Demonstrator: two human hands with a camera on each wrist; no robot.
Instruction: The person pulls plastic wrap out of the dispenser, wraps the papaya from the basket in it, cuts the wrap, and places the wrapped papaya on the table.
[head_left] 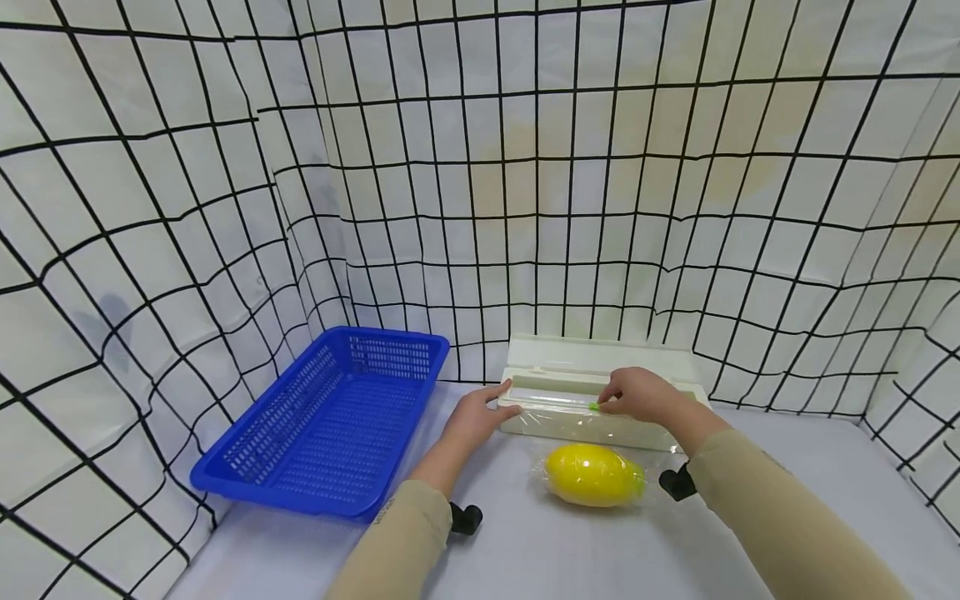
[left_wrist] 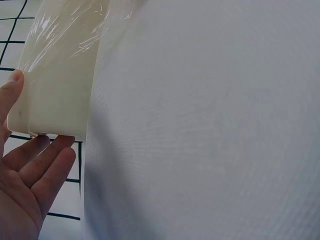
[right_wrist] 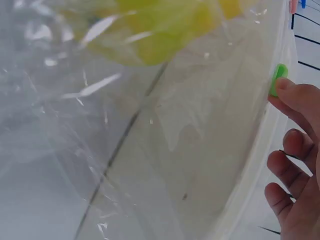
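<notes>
A cream cling film dispenser (head_left: 570,427) lies before me with its lid (head_left: 600,354) raised at the back. My left hand (head_left: 474,421) grips its left end, thumb at the front edge and fingers against the end face in the left wrist view. Between thumb and forefinger, my right hand (head_left: 641,393) pinches a small green slide cutter (right_wrist: 278,75) on the dispenser's edge; its other fingers curl loosely. Clear film (right_wrist: 120,130) drapes over the dispenser's front and around a yellow lemon-shaped fruit (head_left: 592,475), which lies just in front on the table.
An empty-looking blue plastic basket (head_left: 405,454) stands to the left, near the left wire grid. Black wire grids (head_left: 536,158) with white sheeting behind rise at the back and both sides. A white cloth (head_left: 517,558) covers the table.
</notes>
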